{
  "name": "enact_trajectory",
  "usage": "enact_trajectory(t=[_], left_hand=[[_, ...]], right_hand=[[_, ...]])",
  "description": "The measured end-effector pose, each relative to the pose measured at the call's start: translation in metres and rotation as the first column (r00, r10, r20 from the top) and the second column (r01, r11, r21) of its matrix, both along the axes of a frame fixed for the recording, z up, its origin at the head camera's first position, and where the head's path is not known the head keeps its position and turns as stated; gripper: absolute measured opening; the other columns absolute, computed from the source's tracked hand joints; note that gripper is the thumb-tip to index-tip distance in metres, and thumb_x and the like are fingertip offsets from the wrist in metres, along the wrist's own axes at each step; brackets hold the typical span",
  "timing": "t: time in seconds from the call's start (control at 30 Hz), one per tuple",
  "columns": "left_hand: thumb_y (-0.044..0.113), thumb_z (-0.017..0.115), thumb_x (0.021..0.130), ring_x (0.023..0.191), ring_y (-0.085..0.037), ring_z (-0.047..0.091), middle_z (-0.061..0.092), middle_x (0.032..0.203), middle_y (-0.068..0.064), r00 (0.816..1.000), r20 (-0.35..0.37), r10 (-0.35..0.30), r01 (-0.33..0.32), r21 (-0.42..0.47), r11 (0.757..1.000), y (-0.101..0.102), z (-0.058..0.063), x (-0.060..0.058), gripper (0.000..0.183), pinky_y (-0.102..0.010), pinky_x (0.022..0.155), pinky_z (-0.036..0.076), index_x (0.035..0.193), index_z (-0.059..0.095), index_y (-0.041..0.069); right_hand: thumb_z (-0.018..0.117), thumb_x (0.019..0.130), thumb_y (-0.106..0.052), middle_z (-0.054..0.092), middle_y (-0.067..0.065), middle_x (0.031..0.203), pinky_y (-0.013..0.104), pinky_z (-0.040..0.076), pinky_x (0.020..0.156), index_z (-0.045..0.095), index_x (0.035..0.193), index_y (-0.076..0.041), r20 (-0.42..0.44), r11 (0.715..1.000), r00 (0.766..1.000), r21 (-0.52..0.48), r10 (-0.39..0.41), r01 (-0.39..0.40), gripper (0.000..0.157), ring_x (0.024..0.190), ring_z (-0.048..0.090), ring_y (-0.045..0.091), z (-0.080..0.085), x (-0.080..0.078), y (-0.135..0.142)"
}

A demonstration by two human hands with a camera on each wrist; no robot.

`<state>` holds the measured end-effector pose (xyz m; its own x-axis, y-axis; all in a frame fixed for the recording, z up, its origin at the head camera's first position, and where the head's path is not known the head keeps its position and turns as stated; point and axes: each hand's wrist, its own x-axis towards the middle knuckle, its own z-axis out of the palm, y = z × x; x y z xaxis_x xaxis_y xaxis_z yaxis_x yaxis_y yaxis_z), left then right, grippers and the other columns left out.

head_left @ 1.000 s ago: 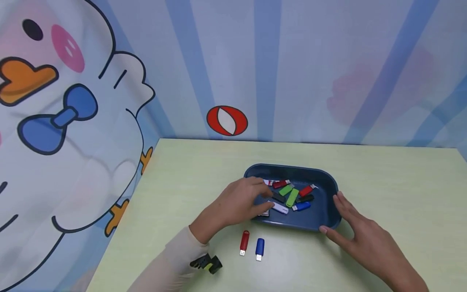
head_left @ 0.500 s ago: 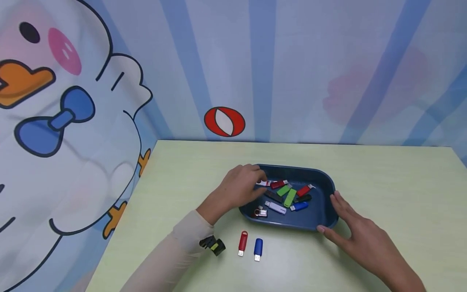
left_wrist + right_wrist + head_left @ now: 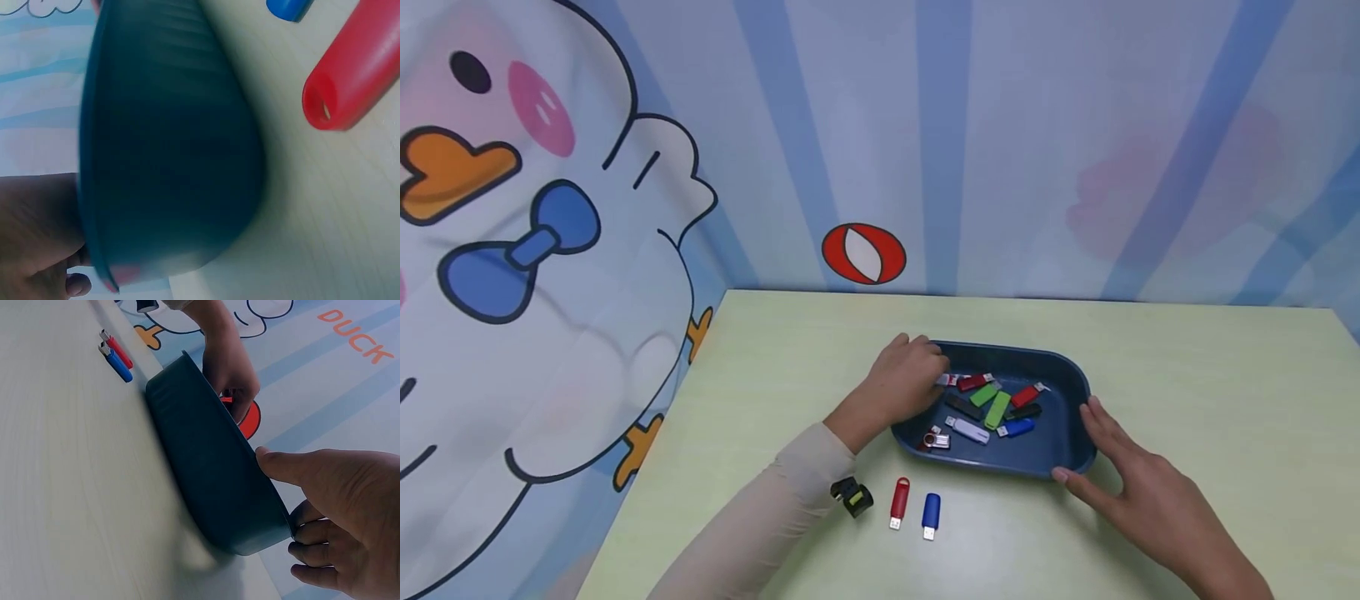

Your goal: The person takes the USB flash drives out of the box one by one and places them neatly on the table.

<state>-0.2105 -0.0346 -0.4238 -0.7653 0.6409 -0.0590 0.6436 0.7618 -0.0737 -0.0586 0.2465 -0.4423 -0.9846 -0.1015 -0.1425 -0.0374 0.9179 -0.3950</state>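
Note:
A dark blue tray [image 3: 1067,454] holds several USB sticks in red, green, black, blue and white. My left hand [image 3: 898,383] reaches over its left end with bent fingers, beside a white-and-red USB stick [image 3: 950,380]; I cannot tell whether the fingertips hold anything. The tray wall hides part of that hand in the left wrist view. At the opposite end, my right hand [image 3: 1157,492] rests against the tray, thumb on the near rim and extended fingers at the right side. In front of the tray lie a red USB stick [image 3: 899,504] and a blue USB stick [image 3: 931,515].
The pale table [image 3: 805,350] extends around the tray. Behind it rises a blue striped backdrop [image 3: 1022,150] with a red-and-white ball print [image 3: 863,253]; a duck print covers the left side. A small dark device [image 3: 852,497] sits at my left wrist.
My left hand has moved up and left from over the sticks to the tray's far left end, uncovering a metal-capped stick near the front-left corner. My right hand stays at the tray.

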Motion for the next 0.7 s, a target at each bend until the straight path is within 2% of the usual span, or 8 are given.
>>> enact_trajectory(t=[0.13, 0.33, 0.5, 0.7], left_hand=[[0.031, 0.07, 0.103, 0.101, -0.016, 0.063, 0.079, 0.115, 0.004, 0.999, -0.036, -0.005, 0.002, -0.071, 0.997, 0.008, -0.004, 0.001, 0.023, -0.03, 0.084, 0.043, 0.12, 0.081, 0.02], [0.036, 0.071, 0.103, 0.104, -0.016, 0.064, 0.079, 0.119, 0.004, 0.997, -0.072, -0.012, 0.0, -0.164, 0.986, 0.013, -0.011, 0.004, 0.025, -0.032, 0.089, 0.047, 0.122, 0.081, 0.023], [0.037, 0.073, 0.101, 0.106, -0.015, 0.065, 0.078, 0.121, 0.004, 0.996, -0.085, -0.024, 0.011, -0.159, 0.987, 0.015, -0.015, 0.003, 0.027, -0.031, 0.091, 0.047, 0.124, 0.08, 0.024], [0.035, 0.073, 0.101, 0.107, -0.015, 0.065, 0.079, 0.12, 0.005, 0.997, -0.075, 0.001, -0.013, -0.149, 0.989, 0.014, -0.014, 0.002, 0.027, -0.031, 0.09, 0.046, 0.125, 0.08, 0.025]], right_hand=[[0.057, 0.092, -0.082, 0.023, 0.018, 0.175, 0.07, 0.053, 0.092, 0.028, 0.167, -0.006, -0.017, 1.0, 1.0, -0.004, 0.003, -0.003, 0.11, 0.14, 0.051, 0.055, -0.001, 0.002, 0.0], [0.055, 0.091, -0.084, 0.023, 0.018, 0.175, 0.071, 0.052, 0.092, 0.028, 0.167, -0.007, 0.002, 1.0, 1.0, -0.001, 0.004, -0.004, 0.111, 0.141, 0.05, 0.054, -0.001, 0.002, -0.001], [0.055, 0.091, -0.084, 0.022, 0.019, 0.175, 0.071, 0.052, 0.091, 0.027, 0.167, -0.006, 0.003, 1.0, 1.0, 0.017, -0.006, 0.006, 0.112, 0.139, 0.051, 0.055, -0.001, 0.003, 0.002], [0.055, 0.091, -0.084, 0.023, 0.02, 0.174, 0.07, 0.052, 0.093, 0.027, 0.167, -0.005, 0.001, 1.0, 1.0, 0.015, -0.002, 0.002, 0.112, 0.14, 0.051, 0.055, 0.001, 0.0, 0.0]])
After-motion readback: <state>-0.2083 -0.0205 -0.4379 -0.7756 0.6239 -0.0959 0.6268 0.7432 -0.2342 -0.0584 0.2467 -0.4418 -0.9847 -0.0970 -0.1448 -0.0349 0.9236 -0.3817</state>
